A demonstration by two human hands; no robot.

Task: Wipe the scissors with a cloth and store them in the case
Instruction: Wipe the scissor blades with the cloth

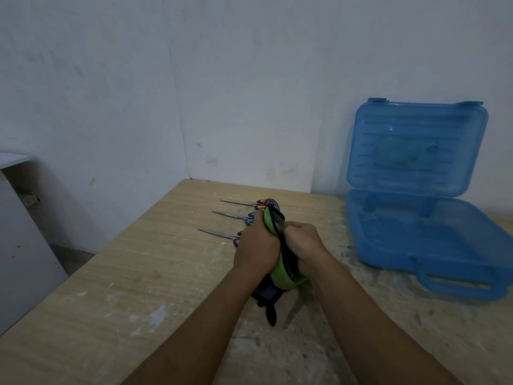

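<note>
My left hand [256, 245] and my right hand [304, 241] meet over the middle of the table, both gripping a green cloth [280, 269] with black trim. The cloth is bunched between them and hangs down to the table. What lies inside the cloth is hidden, so I cannot tell whether scissors are in it. Three pairs of scissors lie in a row just beyond my left hand, blades pointing left: one with orange handles [244, 203], one with blue handles [236, 215], one with red handles [222, 234]. The blue plastic case [433, 240] stands open at the right.
The wooden table [138, 273] is scuffed and stained with white patches. The case's lid [416, 145] leans up against the white wall. A grey cabinet [22, 232] stands off the table's left edge.
</note>
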